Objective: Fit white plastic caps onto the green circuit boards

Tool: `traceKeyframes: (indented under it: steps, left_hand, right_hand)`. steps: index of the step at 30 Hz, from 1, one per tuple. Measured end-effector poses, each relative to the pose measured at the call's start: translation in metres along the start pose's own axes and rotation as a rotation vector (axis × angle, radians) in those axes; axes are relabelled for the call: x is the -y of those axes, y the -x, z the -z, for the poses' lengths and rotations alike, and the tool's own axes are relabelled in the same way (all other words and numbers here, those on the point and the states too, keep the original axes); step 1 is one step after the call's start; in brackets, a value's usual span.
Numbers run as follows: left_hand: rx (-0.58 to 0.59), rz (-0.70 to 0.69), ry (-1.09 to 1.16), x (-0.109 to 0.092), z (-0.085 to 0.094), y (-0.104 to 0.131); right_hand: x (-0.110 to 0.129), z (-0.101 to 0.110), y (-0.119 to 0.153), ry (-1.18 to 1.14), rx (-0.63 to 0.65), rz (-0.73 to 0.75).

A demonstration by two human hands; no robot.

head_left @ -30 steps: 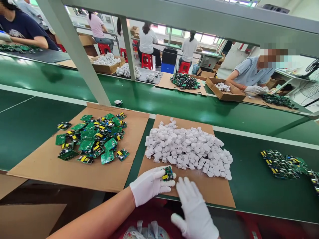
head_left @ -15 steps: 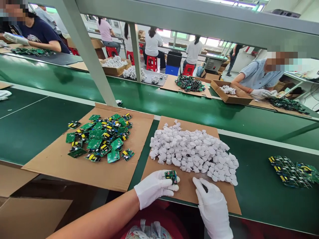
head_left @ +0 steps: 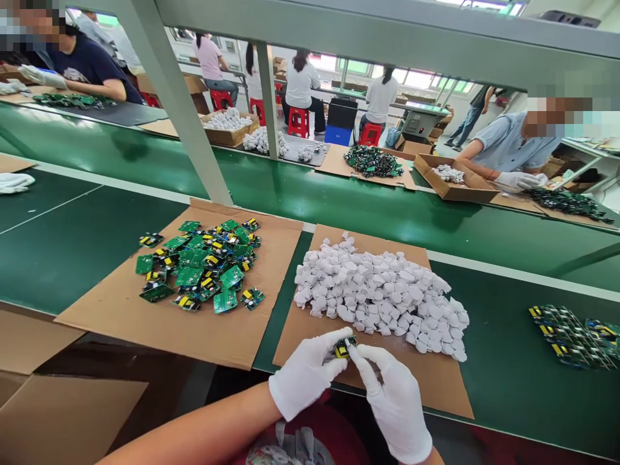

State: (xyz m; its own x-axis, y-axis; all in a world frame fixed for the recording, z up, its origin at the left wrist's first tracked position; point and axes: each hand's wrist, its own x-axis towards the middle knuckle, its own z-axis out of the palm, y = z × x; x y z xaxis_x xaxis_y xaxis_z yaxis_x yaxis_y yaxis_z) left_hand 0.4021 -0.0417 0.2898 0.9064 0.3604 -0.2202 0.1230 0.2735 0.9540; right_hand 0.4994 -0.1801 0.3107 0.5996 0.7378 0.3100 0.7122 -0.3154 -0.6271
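In my white-gloved left hand (head_left: 306, 371) is a small green circuit board (head_left: 342, 350) with a yellow part, gripped between thumb and fingers. My right hand (head_left: 396, 400), gloved too, meets the board from the right with its fingertips pressed together on its edge. Whether a small white piece is in those fingers cannot be made out. Just beyond both hands lies a heap of small white pieces (head_left: 372, 290) on a cardboard sheet (head_left: 438, 381). Left of it, more circuit boards (head_left: 198, 265) are piled on a second cardboard sheet (head_left: 194, 332).
Several boards stand in rows (head_left: 571, 336) on the green bench at the right. A grey metal post (head_left: 181, 97) and overhead beam cross the view. Behind the bench runs a green conveyor (head_left: 300, 194); co-workers sit beyond, one at an open carton (head_left: 453, 187).
My right hand has moved left from beside the white heap to the board. My left hand has turned the board so its yellow part shows.
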Motion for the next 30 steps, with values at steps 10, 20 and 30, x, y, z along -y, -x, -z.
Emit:
traceKeyframes:
  steps: [10,20,30]
  left_hand:
    - [0.044,-0.044,0.055,0.002,-0.005,0.001]
    - [0.183,0.172,0.352,-0.021,-0.006,0.001]
    - [0.161,0.147,0.380,-0.023,-0.018,-0.004]
  right_hand:
    - [-0.008,-0.008,0.006,0.263,-0.114,0.111]
    - [-0.011,-0.001,0.001,0.257,-0.097,0.140]
    - [0.000,-0.010,-0.007,0.093,-0.176,0.293]
